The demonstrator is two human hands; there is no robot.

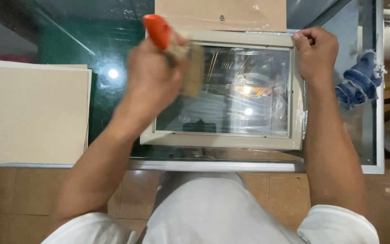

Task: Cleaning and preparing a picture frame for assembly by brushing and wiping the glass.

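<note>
A pale grey picture frame [224, 141] with a reflective glass pane [244, 97] lies on a dark glass table [109, 45]. My left hand [154, 74] grips a paintbrush with an orange handle [157, 30], its bristles [194, 72] resting on the left part of the pane; hand and brush are blurred. My right hand [316, 53] is closed on the frame's top right corner.
A stack of cream boards [30, 113] lies at the left. A brown backing board in clear plastic [220, 13] sits beyond the frame. A blue cloth [359, 79] lies at the right by the table's white edge [378, 90]. Tiled floor below.
</note>
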